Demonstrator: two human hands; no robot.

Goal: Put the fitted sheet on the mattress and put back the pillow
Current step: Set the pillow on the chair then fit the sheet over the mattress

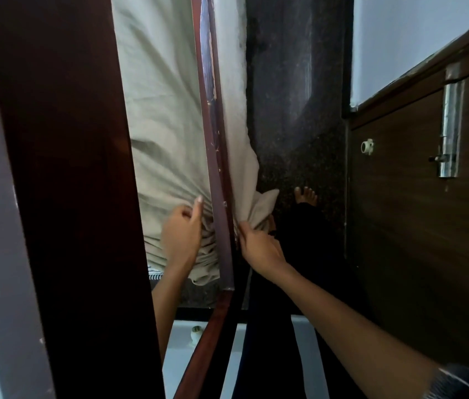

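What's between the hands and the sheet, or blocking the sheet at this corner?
Nothing between hands and sheet: the left hand and right hand both hold the sheet. A wooden rail runs between them, with bunched cloth on both sides, so it may hinder tucking.

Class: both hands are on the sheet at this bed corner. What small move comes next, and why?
Probably tug the fitted sheet down over the exposed striped mattress: the left hand grips its gathers inside the wooden rail, and the right hand holds slack outside it.
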